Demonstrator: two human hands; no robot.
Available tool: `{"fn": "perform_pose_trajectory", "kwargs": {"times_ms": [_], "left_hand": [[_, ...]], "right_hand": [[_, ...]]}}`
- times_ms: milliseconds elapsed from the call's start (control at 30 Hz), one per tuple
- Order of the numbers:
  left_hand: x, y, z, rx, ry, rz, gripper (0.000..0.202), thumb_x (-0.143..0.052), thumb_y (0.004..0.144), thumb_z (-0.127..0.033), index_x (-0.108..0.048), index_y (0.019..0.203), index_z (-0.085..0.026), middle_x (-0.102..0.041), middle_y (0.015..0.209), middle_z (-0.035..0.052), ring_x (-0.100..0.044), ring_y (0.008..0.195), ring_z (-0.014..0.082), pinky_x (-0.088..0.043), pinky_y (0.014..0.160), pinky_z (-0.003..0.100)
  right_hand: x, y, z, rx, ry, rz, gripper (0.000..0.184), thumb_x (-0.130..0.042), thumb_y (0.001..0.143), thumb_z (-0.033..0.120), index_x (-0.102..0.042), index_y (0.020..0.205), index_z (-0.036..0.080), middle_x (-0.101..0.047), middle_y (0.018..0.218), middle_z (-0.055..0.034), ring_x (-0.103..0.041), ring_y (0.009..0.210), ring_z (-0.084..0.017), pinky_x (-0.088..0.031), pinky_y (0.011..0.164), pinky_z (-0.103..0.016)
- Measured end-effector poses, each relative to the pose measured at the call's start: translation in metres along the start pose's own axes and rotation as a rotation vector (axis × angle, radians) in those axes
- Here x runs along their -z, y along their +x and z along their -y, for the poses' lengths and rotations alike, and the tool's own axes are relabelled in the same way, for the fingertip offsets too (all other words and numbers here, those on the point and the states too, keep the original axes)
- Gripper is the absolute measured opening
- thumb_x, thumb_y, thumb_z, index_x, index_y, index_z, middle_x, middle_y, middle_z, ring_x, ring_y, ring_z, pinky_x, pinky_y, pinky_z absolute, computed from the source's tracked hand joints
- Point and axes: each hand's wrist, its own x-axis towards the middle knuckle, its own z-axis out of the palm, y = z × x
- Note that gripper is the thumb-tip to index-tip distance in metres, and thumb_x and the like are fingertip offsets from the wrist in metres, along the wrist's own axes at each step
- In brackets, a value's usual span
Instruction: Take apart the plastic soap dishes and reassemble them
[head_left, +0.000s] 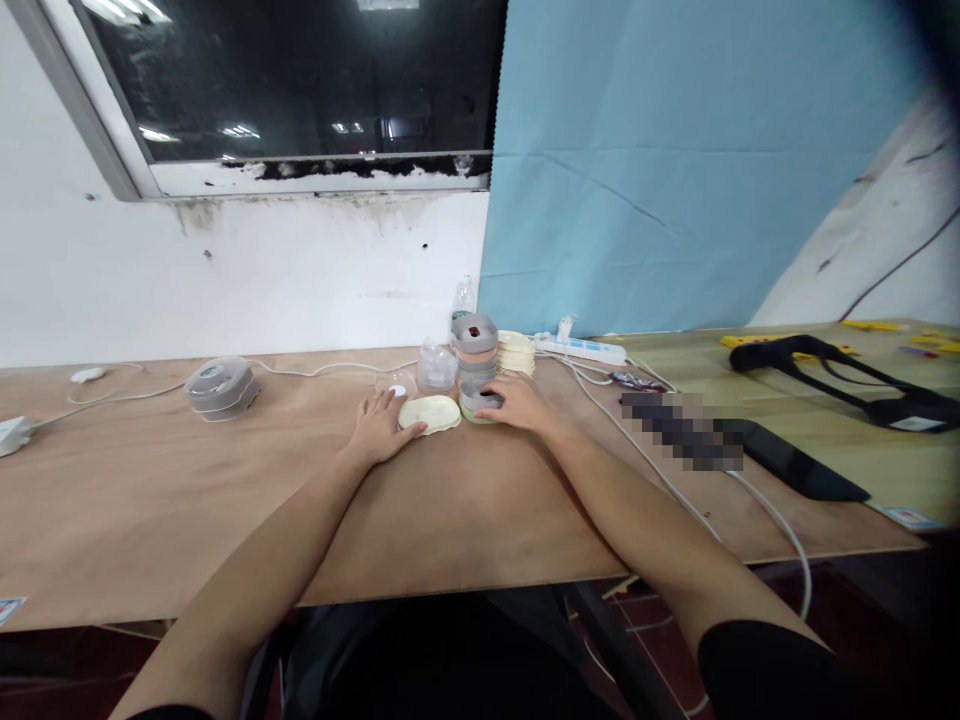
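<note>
My left hand [377, 432] rests on the table with its fingers spread. Its thumb reaches the edge of a flat cream oval lid [429, 414], and its fingertips are by a clear round plastic lid [395, 384]. My right hand [517, 402] is curled around a short stack of grey and green containers [474, 396], thumb at the near side. Behind them rises a taller stack of grey and pinkish containers [477, 345]. Beside that stack, cream lids [516, 350] are piled up. Clear plastic pieces [436, 366] sit behind the oval lid.
A grey lidded container [221, 387] stands at the left. A clear bottle [464, 296] is at the wall. White power strip [581, 348] and cables run along the right. A dark tablet-like slab [795, 460] and a black frame [847, 380] lie farther right.
</note>
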Motion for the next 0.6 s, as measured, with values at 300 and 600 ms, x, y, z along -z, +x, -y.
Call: {"fn": "perform_pose_trajectory", "kwargs": {"times_ms": [300,600], "left_hand": [[0.011,0.012,0.038,0.073,0.019,-0.168,0.065,-0.043,0.088,-0.059,-0.038,0.140,-0.020,-0.039,0.148,0.0144,-0.026,0.141,0.0319,-0.015,0.112,0.055],[0.101,-0.042,0.143,0.771,0.246,-0.914,0.078,-0.058,0.076,-0.065,-0.032,0.140,-0.028,-0.018,0.155,0.0098,-0.019,0.140,0.0367,-0.018,0.110,0.056]], "right_hand": [[-0.003,0.003,0.008,0.058,0.043,-0.105,0.039,-0.061,0.083,0.054,-0.069,0.092,0.018,-0.070,0.089,-0.0073,-0.060,0.088,-0.022,-0.041,0.084,-0.035],[-0.005,0.002,0.007,0.039,0.061,-0.118,0.034,-0.055,0.089,0.049,-0.069,0.089,0.018,-0.070,0.089,-0.0074,-0.059,0.088,-0.021,-0.039,0.083,-0.034]]}}
